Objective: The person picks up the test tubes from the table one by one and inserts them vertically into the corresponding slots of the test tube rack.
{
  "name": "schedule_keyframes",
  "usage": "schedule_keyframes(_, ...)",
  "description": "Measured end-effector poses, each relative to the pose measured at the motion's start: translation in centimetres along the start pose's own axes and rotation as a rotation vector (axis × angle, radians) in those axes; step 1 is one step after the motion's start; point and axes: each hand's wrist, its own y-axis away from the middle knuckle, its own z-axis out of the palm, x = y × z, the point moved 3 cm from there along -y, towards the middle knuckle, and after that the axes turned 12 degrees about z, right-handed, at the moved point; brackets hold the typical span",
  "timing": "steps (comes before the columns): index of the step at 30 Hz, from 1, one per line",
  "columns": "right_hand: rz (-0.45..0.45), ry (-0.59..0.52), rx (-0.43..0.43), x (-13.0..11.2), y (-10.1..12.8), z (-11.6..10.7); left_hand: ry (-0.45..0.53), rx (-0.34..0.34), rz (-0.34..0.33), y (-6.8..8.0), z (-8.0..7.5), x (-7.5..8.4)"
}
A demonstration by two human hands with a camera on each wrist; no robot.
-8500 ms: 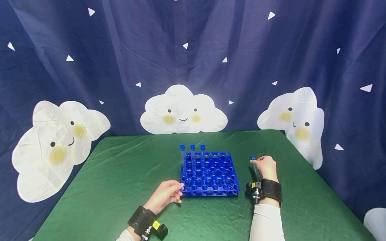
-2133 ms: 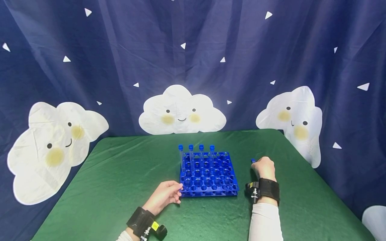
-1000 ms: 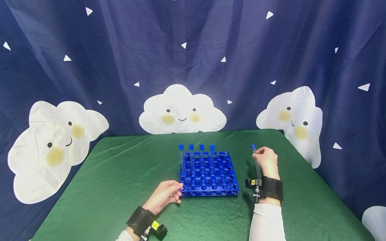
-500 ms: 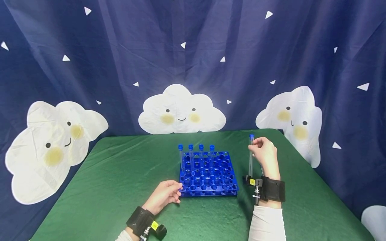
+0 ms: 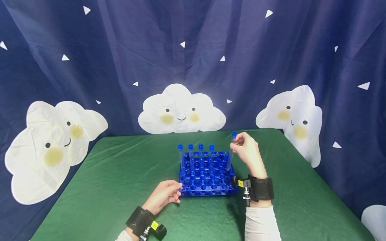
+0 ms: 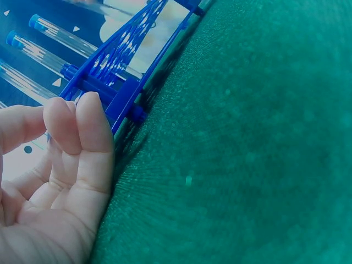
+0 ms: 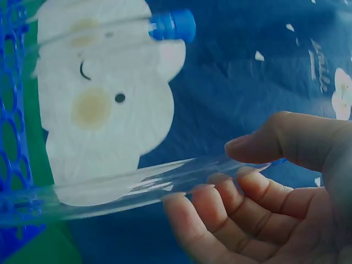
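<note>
My left hand (image 5: 164,196) pinches the front left corner of a blue test tube rack (image 5: 197,191); in the left wrist view the thumb and fingertips meet at the rack's edge. My right hand (image 5: 248,149) holds a clear test tube (image 7: 159,181) by its upper part, between thumb and fingers. The blue cap (image 5: 234,134) sticks up above the fingertips. This tube stands slightly tilted over the rack's right end, its lower end overlapping the holes there. Several blue-capped test tubes (image 5: 191,159) stand upright in a row across the rack, left of the held one.
A green cloth (image 5: 132,160) covers the table under the rack. Behind it hangs a dark blue curtain (image 5: 120,67) with white clouds and triangles. Each wrist wears a black strap with a small camera; the right strap (image 5: 261,189) is beside the rack's front right corner.
The right hand has lifted a tube from right of the rack and carried it left over the rack. One more tube stands in the row than 8.5 seconds ago. The left hand stays put.
</note>
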Motion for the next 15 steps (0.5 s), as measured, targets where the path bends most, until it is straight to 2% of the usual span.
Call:
schedule_keyframes(7,-0.068,0.025,-0.028,-1.0,0.4,1.3,0.005,0.004,-0.001,0.0,0.1,0.1)
schedule_keyframes(15,-0.070,0.063,-0.072,-0.9,0.3,2.2,0.005,0.005,-0.001,0.0,0.1,0.1)
